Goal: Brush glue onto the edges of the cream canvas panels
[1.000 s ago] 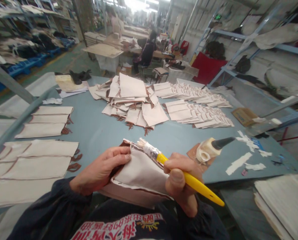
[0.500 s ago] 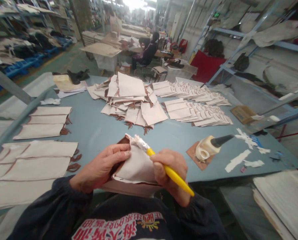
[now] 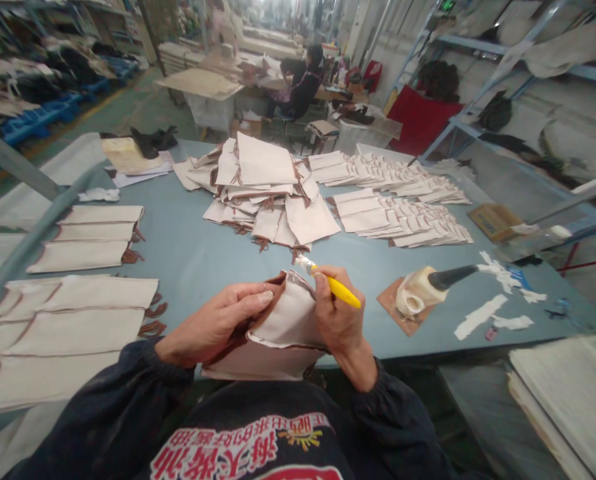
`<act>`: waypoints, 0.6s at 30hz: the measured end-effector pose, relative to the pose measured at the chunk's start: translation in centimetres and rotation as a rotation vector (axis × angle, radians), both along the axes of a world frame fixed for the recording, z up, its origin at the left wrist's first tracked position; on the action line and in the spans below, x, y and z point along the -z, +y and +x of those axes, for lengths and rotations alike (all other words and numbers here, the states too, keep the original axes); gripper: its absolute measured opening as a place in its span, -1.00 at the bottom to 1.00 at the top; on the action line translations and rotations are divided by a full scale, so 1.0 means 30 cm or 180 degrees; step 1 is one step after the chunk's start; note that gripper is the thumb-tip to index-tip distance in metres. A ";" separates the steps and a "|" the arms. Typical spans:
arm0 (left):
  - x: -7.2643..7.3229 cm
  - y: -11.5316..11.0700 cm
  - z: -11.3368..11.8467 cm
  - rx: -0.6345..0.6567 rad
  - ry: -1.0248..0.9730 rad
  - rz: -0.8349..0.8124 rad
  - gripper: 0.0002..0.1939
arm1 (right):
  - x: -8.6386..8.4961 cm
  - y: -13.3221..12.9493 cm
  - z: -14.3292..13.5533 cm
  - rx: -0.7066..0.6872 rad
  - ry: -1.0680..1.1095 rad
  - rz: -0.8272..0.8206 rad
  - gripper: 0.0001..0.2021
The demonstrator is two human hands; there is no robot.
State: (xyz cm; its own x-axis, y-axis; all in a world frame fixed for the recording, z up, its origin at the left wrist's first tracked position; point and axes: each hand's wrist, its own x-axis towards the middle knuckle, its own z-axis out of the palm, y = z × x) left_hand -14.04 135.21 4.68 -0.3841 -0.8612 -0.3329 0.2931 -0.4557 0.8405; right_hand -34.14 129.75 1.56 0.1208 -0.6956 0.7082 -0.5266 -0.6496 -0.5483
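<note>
My left hand (image 3: pixel 228 317) grips the brown-edged side of a pale fabric pouch (image 3: pixel 284 313), thumb on top and the other fingers partly hidden behind it. The pouch is tilted near the table's front edge, above another pale panel (image 3: pixel 265 363). In my right hand (image 3: pixel 341 310) is a brush with a yellow handle (image 3: pixel 345 291). Its whitish bristles (image 3: pixel 303 261) point left, just above the pouch's upper corner. My right hand's lower fingers are close against the pouch's right side; whether they hold it I cannot tell.
A heap of pale pouches (image 3: pixel 265 163) lies ahead on the blue-grey table (image 3: pixel 188 247). Overlapping rows (image 3: pixel 403 217) extend to the right, with more pouches (image 3: pixel 78 320) at left. A cream glue container (image 3: pixel 415 293) with a black spout stands at right. A person (image 3: pixel 305 83) sits farther back.
The brush has moved up and right, from lying along the pouch's edge to beyond its upper corner. Both hands and the pouch have shifted slightly to the right.
</note>
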 end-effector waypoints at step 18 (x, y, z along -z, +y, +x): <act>0.110 0.075 -0.021 0.0281 -0.2507 -0.2254 -0.75 | -0.021 0.005 -0.055 0.0279 -0.1382 0.0666 -0.74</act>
